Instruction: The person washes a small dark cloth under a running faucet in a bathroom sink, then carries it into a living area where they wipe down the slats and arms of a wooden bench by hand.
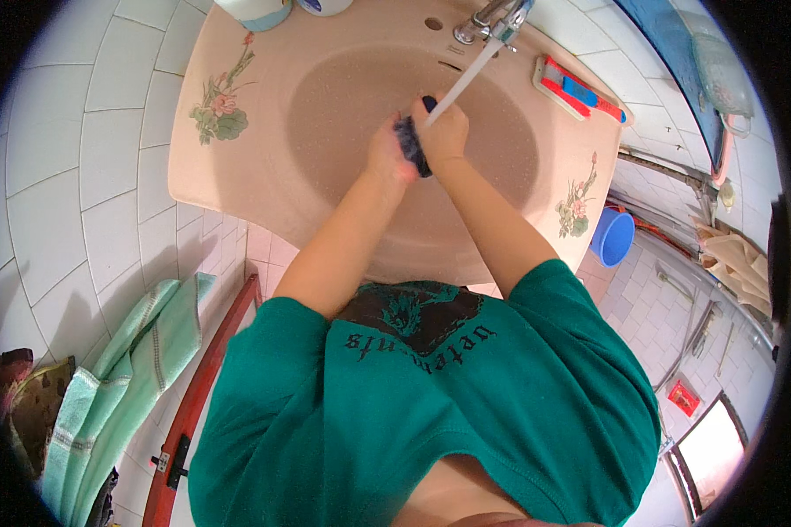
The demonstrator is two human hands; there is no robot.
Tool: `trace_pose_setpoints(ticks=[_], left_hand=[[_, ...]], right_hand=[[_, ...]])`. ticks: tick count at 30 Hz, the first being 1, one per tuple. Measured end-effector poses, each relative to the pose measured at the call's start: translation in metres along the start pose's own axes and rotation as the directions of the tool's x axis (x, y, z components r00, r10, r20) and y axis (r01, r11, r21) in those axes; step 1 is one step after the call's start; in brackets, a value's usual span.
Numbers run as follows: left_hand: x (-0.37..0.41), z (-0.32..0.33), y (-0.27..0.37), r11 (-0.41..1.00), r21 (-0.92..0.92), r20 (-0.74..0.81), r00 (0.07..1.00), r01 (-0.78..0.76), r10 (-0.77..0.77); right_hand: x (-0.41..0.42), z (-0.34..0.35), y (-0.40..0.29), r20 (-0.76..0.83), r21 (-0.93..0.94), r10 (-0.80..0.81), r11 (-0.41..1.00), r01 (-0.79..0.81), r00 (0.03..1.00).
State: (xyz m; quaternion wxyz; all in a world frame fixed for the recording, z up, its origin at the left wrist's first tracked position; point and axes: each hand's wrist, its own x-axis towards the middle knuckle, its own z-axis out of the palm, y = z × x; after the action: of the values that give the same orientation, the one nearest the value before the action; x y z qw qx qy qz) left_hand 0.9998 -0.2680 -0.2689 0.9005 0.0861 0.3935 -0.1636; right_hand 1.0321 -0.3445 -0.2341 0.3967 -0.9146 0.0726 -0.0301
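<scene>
A small, dark navy or black item (410,146) is held between both hands over the basin of the pink sink (343,92). It looks wet; whether it is a brush or a cloth I cannot tell. My left hand (385,153) grips it from the left, palm turned inward. From the right, my right hand (449,128) closes around it and covers much of it. A stream of water (468,79) pours from the chrome faucet (509,26) onto my right hand and the item.
Red and blue brushes (577,91) lie on the sink's right rim. White and blue containers (257,13) stand at its back left. Mint-green towels (125,388) hang on the left, near a red door edge (201,388). Below the sink at right is a blue bucket (613,237).
</scene>
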Motion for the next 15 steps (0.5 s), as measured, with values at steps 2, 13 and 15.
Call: trace_pose_setpoints(ticks=[2, 13, 15], left_hand=[[0.002, -0.022, 0.010, 0.986, 0.162, 0.042, 0.999, -0.035, 0.029], [-0.012, -0.001, 0.007, 0.988, -0.089, 0.068, 0.991, 0.123, -0.117], [-0.006, -0.028, 0.027, 0.990, 0.013, 0.264, 0.954, 0.144, -0.142]], right_hand=[[-0.038, -0.015, -0.028, 0.119, 0.022, -0.101, 0.995, 0.100, 0.988], [-0.025, -0.009, -0.022, 0.032, 0.120, -0.080, 0.990, 0.075, 0.996], [-0.060, -0.019, -0.047, 0.044, 0.187, -0.291, 0.942, 0.278, 0.956]])
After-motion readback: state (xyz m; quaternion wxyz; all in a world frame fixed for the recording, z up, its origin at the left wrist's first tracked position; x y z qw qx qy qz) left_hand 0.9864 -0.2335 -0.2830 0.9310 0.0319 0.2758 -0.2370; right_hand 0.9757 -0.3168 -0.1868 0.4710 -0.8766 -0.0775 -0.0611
